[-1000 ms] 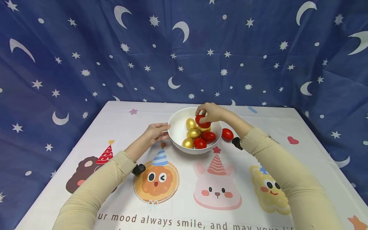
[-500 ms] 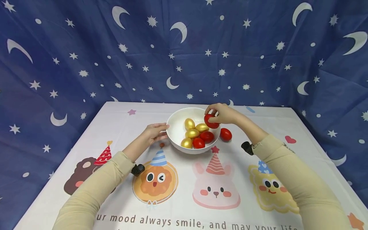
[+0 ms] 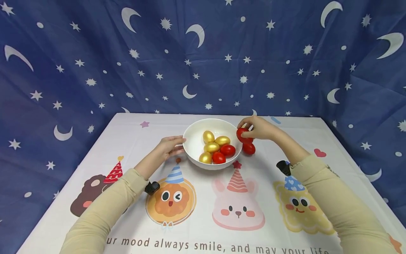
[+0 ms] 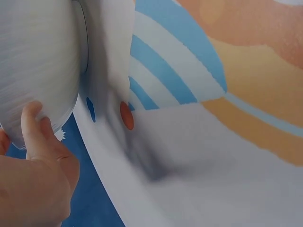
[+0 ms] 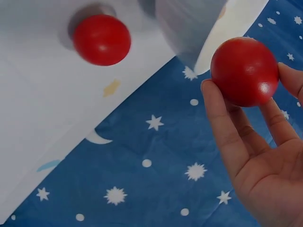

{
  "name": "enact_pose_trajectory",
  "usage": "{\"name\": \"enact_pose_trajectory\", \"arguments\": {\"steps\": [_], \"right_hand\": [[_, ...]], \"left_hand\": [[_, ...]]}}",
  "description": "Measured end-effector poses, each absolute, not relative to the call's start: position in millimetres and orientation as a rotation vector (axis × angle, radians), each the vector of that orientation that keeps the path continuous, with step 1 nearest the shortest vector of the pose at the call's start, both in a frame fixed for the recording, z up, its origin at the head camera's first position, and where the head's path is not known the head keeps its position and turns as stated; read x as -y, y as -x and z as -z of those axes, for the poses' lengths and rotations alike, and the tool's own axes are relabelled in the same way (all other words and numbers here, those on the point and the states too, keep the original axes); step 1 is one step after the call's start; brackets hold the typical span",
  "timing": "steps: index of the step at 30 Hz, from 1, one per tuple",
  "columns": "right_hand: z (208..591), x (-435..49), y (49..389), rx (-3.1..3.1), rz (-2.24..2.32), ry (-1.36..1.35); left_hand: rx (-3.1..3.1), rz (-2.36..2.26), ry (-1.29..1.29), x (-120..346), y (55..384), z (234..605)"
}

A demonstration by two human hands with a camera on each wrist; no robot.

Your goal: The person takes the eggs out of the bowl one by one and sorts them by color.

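Observation:
A white bowl (image 3: 194, 150) stands on the table with several gold eggs (image 3: 211, 147) and two red eggs (image 3: 227, 150) inside. My left hand (image 3: 171, 146) grips the bowl's left side, thumb at the rim and fingers underneath; the left wrist view shows its fingers against the bowl's outer wall. My right hand (image 3: 261, 127) holds another red egg (image 5: 245, 72) between thumb and fingertips, at the bowl's right rim. Below that held egg, a loose red egg (image 3: 248, 149) lies on the tablecloth just right of the bowl.
A white tablecloth (image 3: 203, 215) with printed cartoon figures and lettering covers the table. Behind the far edge hangs a blue curtain (image 3: 158, 63) with moons and stars. Black wrist cameras (image 3: 152, 187) sit below both wrists.
My right hand has carried the held red egg rightward, from above the bowl's inside to its right rim. The left hand stays on the bowl. The view has shifted slightly.

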State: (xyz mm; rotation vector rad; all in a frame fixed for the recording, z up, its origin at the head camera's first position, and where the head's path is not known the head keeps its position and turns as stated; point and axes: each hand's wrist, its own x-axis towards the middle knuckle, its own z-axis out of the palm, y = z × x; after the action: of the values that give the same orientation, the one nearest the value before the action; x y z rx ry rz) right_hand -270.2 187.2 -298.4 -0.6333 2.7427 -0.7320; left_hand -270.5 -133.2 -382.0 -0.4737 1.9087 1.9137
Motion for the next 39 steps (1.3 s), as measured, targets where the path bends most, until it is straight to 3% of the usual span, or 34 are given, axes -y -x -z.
{"name": "enact_pose_trajectory", "arguments": {"steps": [19,39], "right_hand": [[319,-233,278,-2.757,0.697,0.520],[359,-252,298,-2.678,0.653,0.304]], "left_hand": [[-1.966,-1.860,0.467,132,275,380],[-1.991,-1.855,0.467,132,273,382]]}}
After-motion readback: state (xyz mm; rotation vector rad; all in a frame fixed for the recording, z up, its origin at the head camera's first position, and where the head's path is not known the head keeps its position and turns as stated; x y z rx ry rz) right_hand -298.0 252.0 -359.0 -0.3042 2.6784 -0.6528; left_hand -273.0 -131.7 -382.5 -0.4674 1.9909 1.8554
